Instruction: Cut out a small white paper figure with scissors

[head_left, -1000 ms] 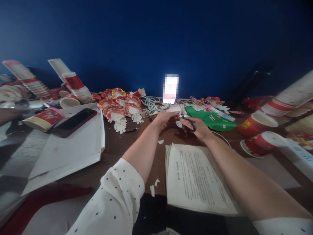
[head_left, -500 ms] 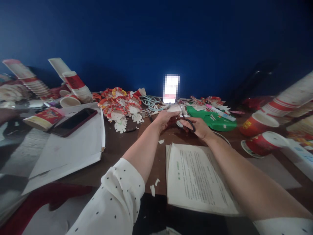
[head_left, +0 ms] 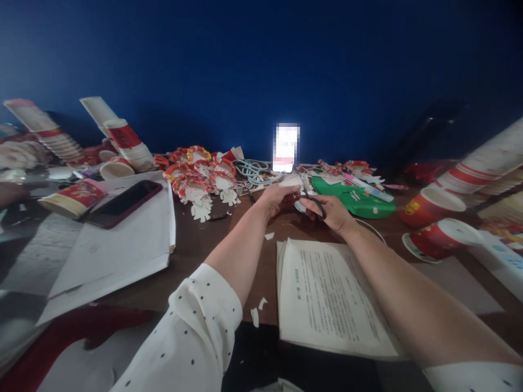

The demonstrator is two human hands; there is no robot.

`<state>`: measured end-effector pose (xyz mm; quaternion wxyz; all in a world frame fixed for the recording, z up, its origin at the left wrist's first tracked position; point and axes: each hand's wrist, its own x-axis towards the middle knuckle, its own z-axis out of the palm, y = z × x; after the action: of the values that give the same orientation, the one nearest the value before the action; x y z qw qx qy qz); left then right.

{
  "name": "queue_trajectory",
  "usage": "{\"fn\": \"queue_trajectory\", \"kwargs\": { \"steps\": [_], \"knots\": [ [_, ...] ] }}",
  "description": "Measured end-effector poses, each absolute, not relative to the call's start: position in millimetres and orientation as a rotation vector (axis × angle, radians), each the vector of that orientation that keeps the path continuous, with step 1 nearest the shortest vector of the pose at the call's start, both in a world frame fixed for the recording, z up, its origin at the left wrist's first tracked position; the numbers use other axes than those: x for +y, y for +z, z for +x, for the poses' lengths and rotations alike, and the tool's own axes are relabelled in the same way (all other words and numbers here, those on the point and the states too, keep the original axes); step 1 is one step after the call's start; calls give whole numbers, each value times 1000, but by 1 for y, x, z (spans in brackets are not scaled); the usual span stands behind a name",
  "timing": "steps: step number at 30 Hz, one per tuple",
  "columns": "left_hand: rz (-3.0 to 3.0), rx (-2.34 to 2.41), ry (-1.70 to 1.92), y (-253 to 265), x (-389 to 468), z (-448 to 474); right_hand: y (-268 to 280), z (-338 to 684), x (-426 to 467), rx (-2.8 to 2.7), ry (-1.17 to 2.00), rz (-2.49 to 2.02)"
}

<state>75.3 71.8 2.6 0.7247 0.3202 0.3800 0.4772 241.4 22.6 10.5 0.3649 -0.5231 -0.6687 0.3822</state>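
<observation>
My right hand [head_left: 329, 213] is closed round the dark handles of a pair of scissors [head_left: 321, 207]; the blades point up and away from me. My left hand [head_left: 278, 199] pinches a piece of white paper [head_left: 292, 182] right beside the blades. Fingers partly hide where blade and paper meet. Just beyond the hands a phone with a lit screen [head_left: 286, 147] stands upright. A green sheet [head_left: 354, 198] with small white scraps lies to the right. Cut pieces of red and white paper cup [head_left: 204, 179] are heaped on the left.
A printed booklet [head_left: 333, 294] lies on the brown table in front of me. At left, a dark phone [head_left: 126, 203] rests on white sheets [head_left: 106, 250]. Stacked paper cups [head_left: 129, 146] lean behind it. Red cups [head_left: 433, 208] stand at right. Paper scraps [head_left: 255, 317] lie near the edge.
Both hands keep nearly the same place. The scissors' handles have shifted very slightly in my right hand; everything else looks unchanged.
</observation>
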Motion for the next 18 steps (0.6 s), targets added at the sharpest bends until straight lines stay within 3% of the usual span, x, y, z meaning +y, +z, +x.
{"fn": "queue_trajectory", "kwargs": {
  "steps": [18],
  "knots": [
    [752,848,1143,-3,79,75,-2,243,27,-1590,1068,-1302]
  ]
}}
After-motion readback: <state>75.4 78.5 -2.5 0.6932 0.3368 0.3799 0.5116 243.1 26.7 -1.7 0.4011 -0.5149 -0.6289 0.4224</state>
